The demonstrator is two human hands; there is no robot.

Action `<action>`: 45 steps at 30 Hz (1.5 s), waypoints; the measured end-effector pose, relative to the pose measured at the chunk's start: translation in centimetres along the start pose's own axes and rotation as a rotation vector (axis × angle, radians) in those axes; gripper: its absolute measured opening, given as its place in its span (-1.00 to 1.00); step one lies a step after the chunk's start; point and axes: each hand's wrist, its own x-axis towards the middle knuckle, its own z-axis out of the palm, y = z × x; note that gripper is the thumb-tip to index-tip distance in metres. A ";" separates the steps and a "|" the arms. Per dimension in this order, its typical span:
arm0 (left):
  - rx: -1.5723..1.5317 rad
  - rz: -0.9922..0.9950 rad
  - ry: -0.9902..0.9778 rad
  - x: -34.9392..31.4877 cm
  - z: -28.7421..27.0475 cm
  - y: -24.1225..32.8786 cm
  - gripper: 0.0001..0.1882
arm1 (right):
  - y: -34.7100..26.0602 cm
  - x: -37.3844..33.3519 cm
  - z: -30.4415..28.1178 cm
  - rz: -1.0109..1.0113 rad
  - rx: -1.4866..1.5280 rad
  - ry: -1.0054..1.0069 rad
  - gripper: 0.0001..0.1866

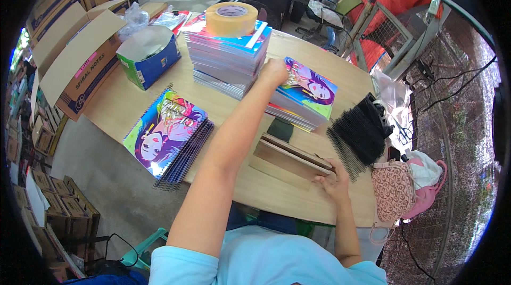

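Head view: the L hand [274, 72] is at the far-left corner of the shorter stack of printed covers [311, 85]; its fingertips are hidden, so I can't say if they pinch or only touch. This stack is on the table [255, 194], R of the taller stack [229, 64]; its long axis runs from far L to near R, w/ the drawn face toward the near-R end. The R hand [334, 181] pinches the near-R end of the wooden holder [293, 156], betw. thumb & fingers; its long axis slants approx. the same way.
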 end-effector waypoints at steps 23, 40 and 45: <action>-1.288 0.135 0.260 -21.0 1.2 -9.5 -0.53 | -13.7 11.2 5.3 -0.223 0.193 0.115 -0.74; -1.174 0.167 0.205 -20.4 2.9 -9.9 -0.63 | -10.7 8.9 4.9 -0.202 0.162 0.191 -0.80; -1.307 0.214 0.268 -20.1 2.4 -8.9 -0.68 | -11.8 9.1 4.8 -0.084 0.243 0.174 -0.82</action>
